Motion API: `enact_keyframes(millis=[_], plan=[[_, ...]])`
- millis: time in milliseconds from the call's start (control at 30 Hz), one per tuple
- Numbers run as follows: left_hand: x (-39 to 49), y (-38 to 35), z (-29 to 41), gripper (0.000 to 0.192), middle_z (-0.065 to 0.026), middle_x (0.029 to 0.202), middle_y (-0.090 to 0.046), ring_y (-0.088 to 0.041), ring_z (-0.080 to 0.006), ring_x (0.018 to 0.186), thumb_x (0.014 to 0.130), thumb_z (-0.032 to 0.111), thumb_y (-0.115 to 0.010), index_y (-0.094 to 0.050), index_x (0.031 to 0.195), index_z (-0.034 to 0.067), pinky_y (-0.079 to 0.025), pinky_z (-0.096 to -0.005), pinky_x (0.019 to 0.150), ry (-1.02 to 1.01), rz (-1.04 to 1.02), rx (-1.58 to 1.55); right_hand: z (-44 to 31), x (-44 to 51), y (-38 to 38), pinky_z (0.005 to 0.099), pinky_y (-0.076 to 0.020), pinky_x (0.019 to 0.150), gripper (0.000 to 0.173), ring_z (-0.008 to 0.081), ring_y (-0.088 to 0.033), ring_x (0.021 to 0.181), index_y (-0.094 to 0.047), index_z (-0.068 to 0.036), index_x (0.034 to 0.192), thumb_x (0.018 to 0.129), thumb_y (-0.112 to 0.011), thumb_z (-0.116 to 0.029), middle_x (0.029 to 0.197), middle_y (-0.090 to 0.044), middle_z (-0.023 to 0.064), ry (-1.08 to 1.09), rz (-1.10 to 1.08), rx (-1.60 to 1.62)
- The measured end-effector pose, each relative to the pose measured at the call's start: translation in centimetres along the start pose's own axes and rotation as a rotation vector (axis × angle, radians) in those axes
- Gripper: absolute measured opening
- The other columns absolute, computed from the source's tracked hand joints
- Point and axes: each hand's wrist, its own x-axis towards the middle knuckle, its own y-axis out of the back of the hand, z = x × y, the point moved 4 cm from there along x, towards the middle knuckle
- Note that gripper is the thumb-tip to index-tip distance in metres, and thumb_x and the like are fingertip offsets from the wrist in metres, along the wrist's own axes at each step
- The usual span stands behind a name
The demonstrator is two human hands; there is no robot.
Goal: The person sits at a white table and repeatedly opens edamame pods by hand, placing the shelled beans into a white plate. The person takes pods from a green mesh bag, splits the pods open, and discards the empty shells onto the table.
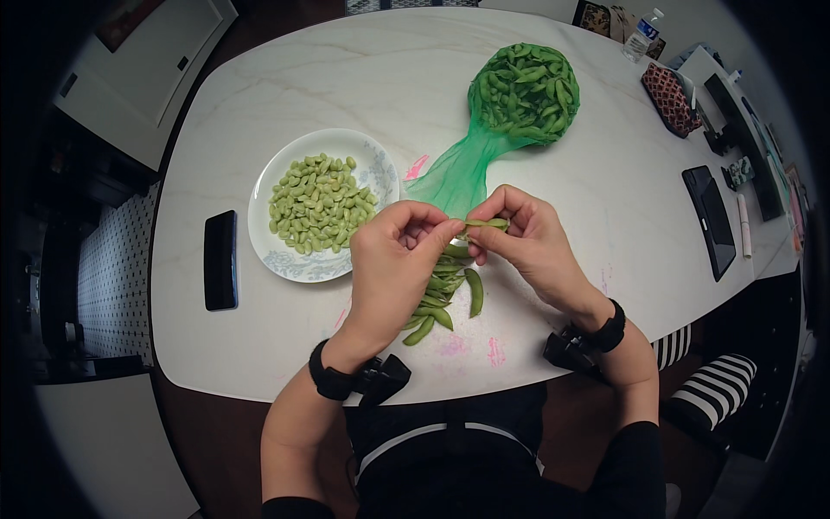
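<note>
Between my two hands is one green soybean pod (487,224), pinched above a loose pile. My right hand (528,243) grips the pod between thumb and fingers. My left hand (405,256) has its thumb and forefinger closed at the pod's left end. Below the hands, several more soybean pods (438,300) lie on the table, partly covered by my left hand. A white plate with a blue-grey floral pattern (295,265) stands left of the hands and bears many shelled green beans (318,201). Beyond the hands, a green mesh bag (525,94) is full of pods, its loose neck towards me.
On the marble-patterned table (259,97) a smartphone (221,259) lies at the left. Along the right side are a black tablet-like device (709,220), a patterned pouch (670,99) and a plastic water bottle (642,36). A striped cushion (714,389) is beside the table's near right edge.
</note>
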Motion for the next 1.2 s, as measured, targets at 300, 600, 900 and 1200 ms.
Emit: enact_keyframes(millis=[300, 600, 900, 1200], plan=[[-0.6, -0.7, 1.3, 0.018, -0.0080, 0.094, -0.073, -0.068, -0.0119, 0.079, 0.091, 0.002, -0.075, -0.072, 0.107, -0.006, -0.055, -0.0245, 0.072, -0.231, 0.015, 0.183, -0.6, -0.1, 0.3, 0.0262, -0.0573, 0.075, 0.011, 0.0137, -0.069, 0.082, -0.060, 0.002, 0.102, 0.096, -0.068, 0.000, 0.101, -0.067, 0.0100, 0.027, 0.032, -0.094], [-0.1, 0.1, 0.7, 0.018, -0.0045, 0.090, -0.071, -0.063, -0.0068, 0.074, 0.088, 0.000, -0.072, -0.068, 0.105, -0.007, -0.052, -0.0208, 0.068, 0.083, -0.058, -0.040, -0.1, -0.5, -0.7, 0.0260, -0.0544, 0.085, 0.016, 0.0107, -0.064, 0.095, -0.059, 0.002, 0.106, 0.095, -0.070, -0.001, 0.107, -0.063, 0.0063, 0.105, -0.063, -0.207], [-0.6, 0.0, 1.6, 0.025, -0.0091, 0.088, -0.070, -0.062, -0.0102, 0.069, 0.086, -0.002, -0.067, -0.071, 0.110, -0.007, -0.050, -0.0239, 0.063, -0.200, 0.004, 0.320, 0.5, -0.4, -1.1, 0.0261, -0.0528, 0.083, 0.016, 0.0087, -0.062, 0.092, -0.058, 0.001, 0.102, 0.094, -0.070, -0.003, 0.099, -0.063, 0.0035, 0.198, -0.038, -0.296], [-0.5, -0.2, 1.8, 0.025, -0.0135, 0.098, -0.071, -0.068, -0.0176, 0.078, 0.091, -0.001, -0.067, -0.072, 0.115, -0.006, -0.054, -0.0285, 0.067, -0.253, -0.095, 0.270, 0.5, -0.2, -0.5, 0.0254, -0.0528, 0.084, 0.017, 0.0087, -0.062, 0.094, -0.055, 0.000, 0.101, 0.092, -0.069, 0.002, 0.100, -0.062, 0.0033, 0.112, -0.043, -0.155]])
